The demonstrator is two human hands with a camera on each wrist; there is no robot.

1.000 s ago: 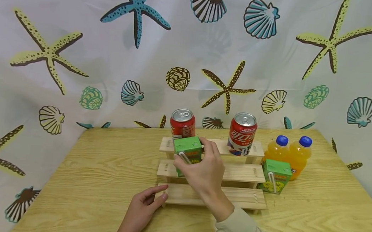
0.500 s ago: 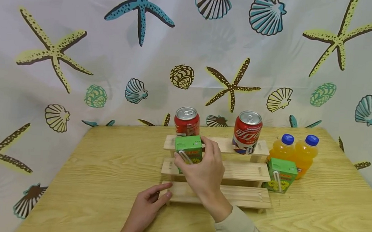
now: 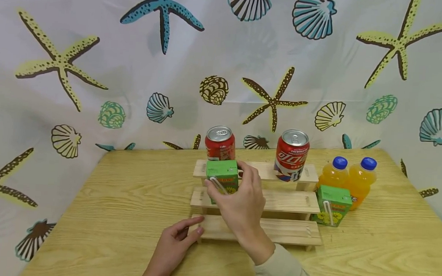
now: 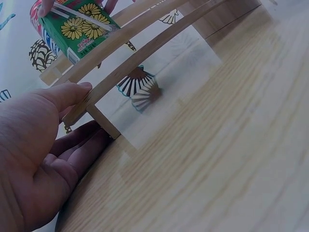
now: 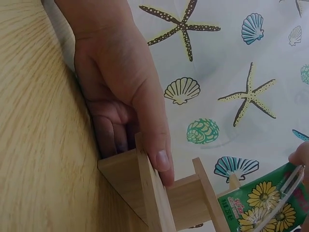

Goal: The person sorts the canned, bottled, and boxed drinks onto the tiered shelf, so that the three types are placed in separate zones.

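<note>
My right hand [image 3: 241,202] pinches a green juice carton [image 3: 222,172] with a white straw on its front, thumb on the left side and fingers on the right. The carton is upright at the left end of the middle step of a three-step wooden rack [image 3: 289,201]; yellow flowers show on it in both wrist views. My left hand [image 3: 172,247] holds the left end of the rack's lowest step. In the left wrist view, the left thumb lies on the plank's end and the other fingers are by the leg.
On the top step stand two red cola cans, one left [image 3: 219,144] behind the carton and one right [image 3: 292,155]. Right of the rack are another green carton [image 3: 332,206] and two orange drink bottles [image 3: 361,180] with blue caps. A shell-patterned cloth [image 3: 187,68] hangs behind the table [image 3: 126,199].
The head view has shifted slightly. Both hands keep the same hold, and the carton stays at the left of the middle step with barely any movement.
</note>
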